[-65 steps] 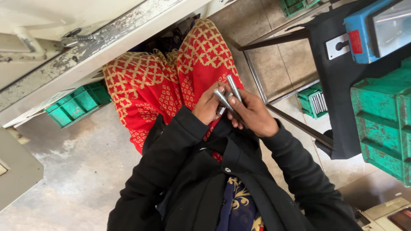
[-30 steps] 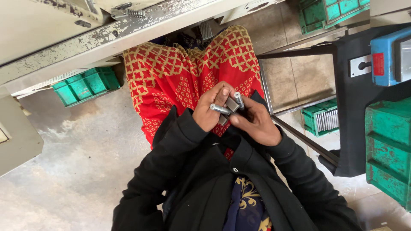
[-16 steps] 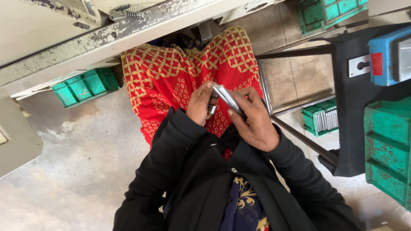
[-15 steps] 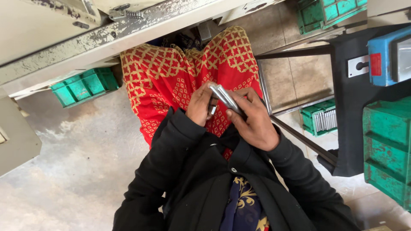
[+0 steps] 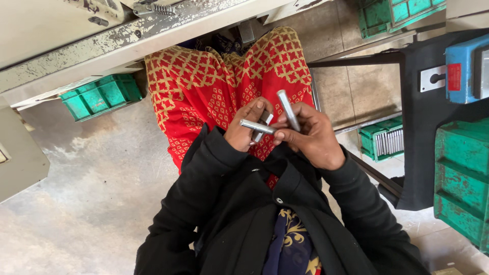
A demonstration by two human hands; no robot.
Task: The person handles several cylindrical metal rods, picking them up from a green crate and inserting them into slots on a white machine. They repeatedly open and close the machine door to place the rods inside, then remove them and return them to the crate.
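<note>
I see both hands raised over the lap, above a red and gold patterned skirt (image 5: 204, 86). The left hand (image 5: 244, 130) is curled, fingers closed around short metal rods (image 5: 264, 125); one rod (image 5: 257, 126) lies crosswise, reaching from this hand to the fingertips of the other. The right hand (image 5: 313, 137) is also curled shut, pinching a second rod (image 5: 288, 109) that stands tilted upward past the fingers. The two hands touch at the fingertips, rods between them. Black sleeves (image 5: 204, 188) run down to both wrists. A worn pale bench edge (image 5: 127, 40) crosses the top. A green crate (image 5: 101, 95) sits on the concrete floor under it, left. To the right: a crate of metal parts (image 5: 383, 142), a big green bin (image 5: 461, 178), a blue box (image 5: 466, 69) on a dark stand.
</note>
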